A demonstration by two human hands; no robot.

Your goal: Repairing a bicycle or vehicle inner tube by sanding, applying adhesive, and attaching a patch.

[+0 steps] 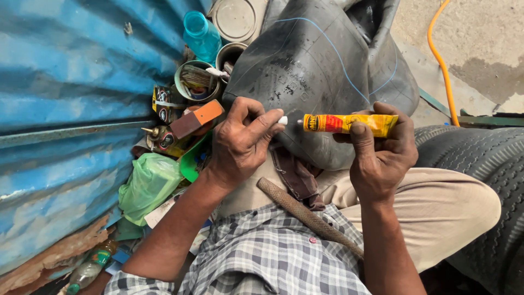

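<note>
My right hand (382,150) grips a yellow and red glue tube (343,123), held level in front of a black rubber inner tube (322,65) that rests over my knees. My left hand (243,139) pinches the small white cap (283,119) at the tube's nozzle end between thumb and fingers. A rusty rasp-like file (305,213) lies across my lap under both hands, next to a dark brown rag (295,175).
A blue corrugated metal wall (65,98) runs along the left. Beside it are tins (196,82), a blue plastic bottle (201,35), a green plastic bag (150,186) and small tools. A tyre (486,164) lies at right, an orange hose (442,60) on the concrete.
</note>
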